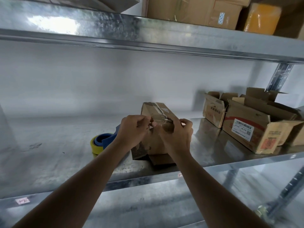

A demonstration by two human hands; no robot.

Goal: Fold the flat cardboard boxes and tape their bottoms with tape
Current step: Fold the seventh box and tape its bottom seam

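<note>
Cardboard box (154, 129) stands on the metal shelf (65, 145), just back from its front edge and a little right of the middle, taped bottom turned upward. Clear tape (160, 111) runs along the centre seam and over the near end, where both your hands meet.

Left hand (131, 130): fingers curled in, tips pinched at the near top edge of the box. It seems to hold the loose tape end, though the film is too clear to be sure. Right hand (176, 134): fingers curled over the near top corner, thumb side pressing where the tape wrinkles. Whether it grips tape or only card, you cannot tell.

Tape roll (100, 143), yellow on a blue dispenser, lies on the shelf just left of the box, behind your left wrist. Two folded boxes (243, 122) with open flaps sit well apart at the shelf's right end. More cartons rest on the upper shelf (148, 37).

Handling, as judgement: the box looks light and empty, worn soft at the corners, so it will likely slide on the slick metal if pushed. Brace it by the side walls near the corners, where the card is stiffest; the seam flaps will give under pressure. Tape is thin and clingy; keep it taut or it folds onto itself.
</note>
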